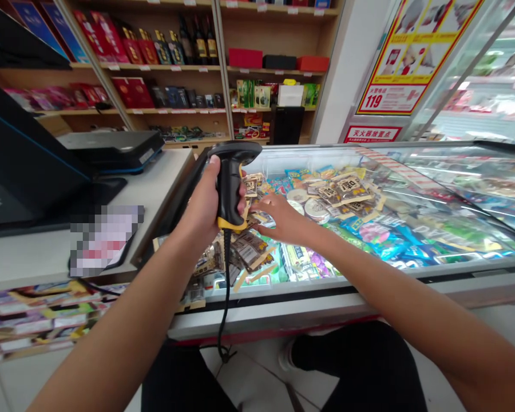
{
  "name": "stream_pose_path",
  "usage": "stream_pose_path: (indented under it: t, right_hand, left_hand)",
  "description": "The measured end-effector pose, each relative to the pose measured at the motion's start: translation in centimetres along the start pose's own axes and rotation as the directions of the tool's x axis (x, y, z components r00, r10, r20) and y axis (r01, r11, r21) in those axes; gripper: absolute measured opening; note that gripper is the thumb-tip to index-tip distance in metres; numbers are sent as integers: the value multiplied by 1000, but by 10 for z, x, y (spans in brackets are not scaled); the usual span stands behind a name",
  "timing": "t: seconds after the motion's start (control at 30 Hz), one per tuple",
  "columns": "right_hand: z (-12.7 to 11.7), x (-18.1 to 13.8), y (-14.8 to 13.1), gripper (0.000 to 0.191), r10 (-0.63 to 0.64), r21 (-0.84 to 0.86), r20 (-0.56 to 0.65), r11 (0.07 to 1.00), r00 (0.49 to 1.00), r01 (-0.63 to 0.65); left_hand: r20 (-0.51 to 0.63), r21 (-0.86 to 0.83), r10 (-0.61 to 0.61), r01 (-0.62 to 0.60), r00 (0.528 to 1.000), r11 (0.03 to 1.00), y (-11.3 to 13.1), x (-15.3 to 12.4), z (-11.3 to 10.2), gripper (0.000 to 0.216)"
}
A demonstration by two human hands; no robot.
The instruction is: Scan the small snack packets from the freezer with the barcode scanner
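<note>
The scanner (230, 191) is smooth plastic — the blue packets (381, 237) glossy film, the shelving (278, 31) smooth, matt wood.

Fingers (242, 191) and forearms (124, 320) bare; plain black trousers (364, 366) on both legs; pale shoe (285, 355), slightly blurred.

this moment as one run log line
left hand: grips black-and-yellow pistol-shaped scanner | right hand: at small brown-and-tan rectangular packets, contact unclear | packets: loosely piled on white-rimmed, glass-topped display chest
</note>
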State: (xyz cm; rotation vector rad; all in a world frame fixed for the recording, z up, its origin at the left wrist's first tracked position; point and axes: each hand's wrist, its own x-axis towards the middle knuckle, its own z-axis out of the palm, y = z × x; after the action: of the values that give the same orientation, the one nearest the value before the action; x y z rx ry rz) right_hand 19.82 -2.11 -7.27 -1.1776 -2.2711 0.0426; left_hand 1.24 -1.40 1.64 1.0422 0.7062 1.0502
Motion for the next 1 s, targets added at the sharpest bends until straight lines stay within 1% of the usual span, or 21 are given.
stream_pose_path:
  t: [0.1,0.13,0.17,0.23,0.3,0.4,0.47,0.57,0.67,0.73,0.8,0.87,0.93,1.0]
  right_hand:
    - [2,-3,16,54,-13,-61,47,998,999,16]
    - [2,-3,22,58,-7,-68,58,998,998,11]
    - [2,-3,26,58,-3,-72,63,997,998,7]
    - [2,0,34,47,5,-75,52,997,999,-1]
    - [0,3,38,30,13,-70,28,997,1000,-11]
    - [-8,6,38,12,51,-17,-34,999,998,-52]
    - [-18,5,35,8,82,51,-63,996,995,-79]
    - [-38,0,29,9,145,177,-71,976,987,-130]
    - [-55,-5,26,10,228,293,-92,937,969,-192]
    - [-61,-6,28,10,277,367,-109,904,955,-220]
    - [-62,-6,35,12,343,474,-130,846,930,-245]
    - [-61,-4,44,19,430,612,-164,750,888,-251]
    - [-58,-3,52,26,533,753,-186,617,825,-229]
    - [-56,-1,57,32,633,865,-144,454,761,-214]
  left_hand:
    - [12,1,-1,1,1000,1000,-3,2,-2,56]
    - [20,1,-2,2,1000,1000,-4,2,-2,56]
    - [25,1,0,0,1000,1000,-5,3,-3,56]
    - [27,2,0,0,1000,1000,-6,3,-3,56]
    - [31,5,-4,4,1000,1000,-7,3,-4,56]
    - [38,5,-8,8,999,1000,-6,3,-3,56]
    - [33,6,-12,11,999,1000,-6,3,-4,57]
    - [33,6,-15,15,999,1000,-8,4,-5,58]
    - [49,3,3,-3,999,1000,-10,5,-6,57]
    - [53,5,12,-13,999,1000,-10,6,-7,56]
    - [53,15,4,-4,999,1000,-10,6,-7,56]
    - [51,29,-12,10,999,1000,-10,5,-5,56]
    - [48,49,-20,18,999,999,-11,4,-4,55]
    - [47,71,-25,22,999,997,-13,4,-3,54]
